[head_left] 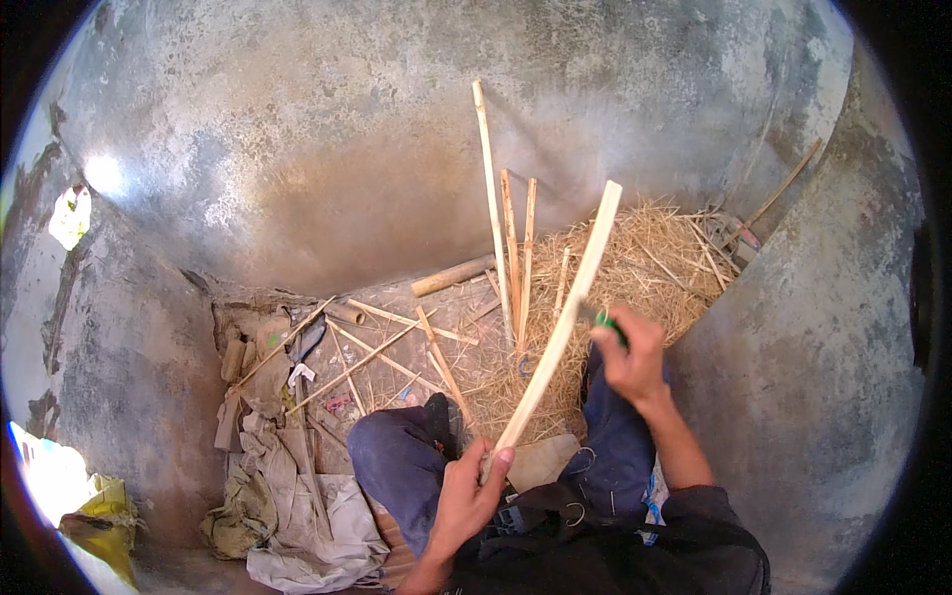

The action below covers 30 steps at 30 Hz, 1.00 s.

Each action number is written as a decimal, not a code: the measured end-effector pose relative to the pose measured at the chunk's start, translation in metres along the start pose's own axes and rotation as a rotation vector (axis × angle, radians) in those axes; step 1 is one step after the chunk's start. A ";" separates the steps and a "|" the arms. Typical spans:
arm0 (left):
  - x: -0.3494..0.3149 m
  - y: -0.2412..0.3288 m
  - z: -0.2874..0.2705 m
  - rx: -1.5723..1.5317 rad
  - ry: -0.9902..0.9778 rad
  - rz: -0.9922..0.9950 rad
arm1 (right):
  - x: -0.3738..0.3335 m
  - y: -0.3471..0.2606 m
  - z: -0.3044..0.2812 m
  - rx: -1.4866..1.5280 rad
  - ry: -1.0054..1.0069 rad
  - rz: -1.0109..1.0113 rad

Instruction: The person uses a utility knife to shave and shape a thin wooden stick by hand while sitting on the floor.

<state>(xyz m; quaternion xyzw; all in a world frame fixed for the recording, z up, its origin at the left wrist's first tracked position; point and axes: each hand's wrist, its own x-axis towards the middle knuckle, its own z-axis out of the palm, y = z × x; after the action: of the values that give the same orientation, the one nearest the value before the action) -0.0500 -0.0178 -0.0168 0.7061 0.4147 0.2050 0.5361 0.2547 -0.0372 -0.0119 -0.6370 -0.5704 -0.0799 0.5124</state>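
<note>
My left hand (470,498) is closed round the lower end of a long pale bamboo strip (561,342). The strip slants up and away to the right across my lap. In my right hand (635,357) is a green-handled knife (611,324), gripped by its handle. Its short dark blade is blurred and lies at the strip's right edge, above the middle; whether it touches cannot be told. Fine shavings (540,402) lie in a heap beneath and beyond the strip.
Several bamboo poles (489,188) lean on the far wall (327,178). Loose sticks (372,360) and a bamboo tube (453,277) lie on the floor. Crumpled sacks (317,535) sit at the left. More shavings (645,263) pile up against the right wall (803,397).
</note>
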 end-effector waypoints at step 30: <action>0.006 0.011 -0.009 0.084 0.099 0.033 | -0.002 -0.018 0.022 -0.039 -0.058 -0.182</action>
<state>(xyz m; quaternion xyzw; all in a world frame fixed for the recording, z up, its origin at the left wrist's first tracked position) -0.0491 -0.0092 -0.0043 0.7239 0.4370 0.2308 0.4813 0.2286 -0.0252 -0.0133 -0.5946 -0.6387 -0.1187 0.4737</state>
